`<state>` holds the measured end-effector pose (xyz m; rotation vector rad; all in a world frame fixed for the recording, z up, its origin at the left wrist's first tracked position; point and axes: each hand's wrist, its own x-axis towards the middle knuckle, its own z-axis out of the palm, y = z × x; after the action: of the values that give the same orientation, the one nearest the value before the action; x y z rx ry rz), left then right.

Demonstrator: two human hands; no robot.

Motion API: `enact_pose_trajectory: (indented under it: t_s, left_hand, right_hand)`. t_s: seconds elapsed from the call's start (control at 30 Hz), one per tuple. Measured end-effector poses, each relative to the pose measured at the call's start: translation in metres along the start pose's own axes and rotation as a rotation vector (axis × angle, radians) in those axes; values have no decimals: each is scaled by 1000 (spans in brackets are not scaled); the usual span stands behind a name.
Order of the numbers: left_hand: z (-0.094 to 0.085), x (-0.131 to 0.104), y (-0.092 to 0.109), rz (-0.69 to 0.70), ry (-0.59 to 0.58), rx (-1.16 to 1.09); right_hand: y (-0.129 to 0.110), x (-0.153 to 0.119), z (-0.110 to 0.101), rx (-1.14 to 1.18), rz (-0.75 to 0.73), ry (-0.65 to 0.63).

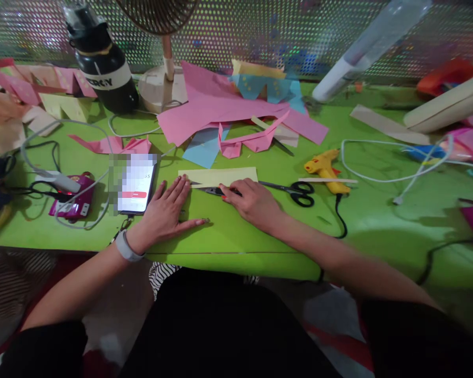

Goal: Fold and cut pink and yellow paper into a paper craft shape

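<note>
A pale yellow paper strip (224, 174) lies flat on the green table. My left hand (166, 210) rests with its fingers stretched out and its thumb spread. Its fingertips press at the strip's left end. My right hand (256, 202) is closed around a dark pointed tool that looks like a utility knife (209, 190). The tip points left along the strip's lower edge, near my left fingers. Part of the handle is hidden under my right hand. Black scissors (299, 193) lie just right of that hand, their blades pointing towards it.
A phone (133, 184) lies left of my left hand. On the right are a yellow glue gun (326, 170) and a white cable (394, 142). Pink paper (220, 107), a folded pink piece (252, 140), a black bottle (102, 63) and a fan (167, 58) stand or lie behind.
</note>
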<state>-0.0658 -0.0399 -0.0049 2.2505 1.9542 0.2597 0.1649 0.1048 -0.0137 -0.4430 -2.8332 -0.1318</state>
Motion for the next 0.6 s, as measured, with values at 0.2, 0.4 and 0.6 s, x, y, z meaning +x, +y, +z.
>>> enact_pose_trajectory:
  t_s: [0.2,0.4,0.6]
  left_hand:
    - [-2,1,0,-13,-3,-18]
    - [-6,-1,-3,-76,22,-11]
    - [-5,-3,-1,-98,19,37]
  right_hand:
    - [0,-6,-3,11,-35,23]
    - [-1,-5,-5,12,-28,16]
    - [-3,-2,-4,-2,-33,30]
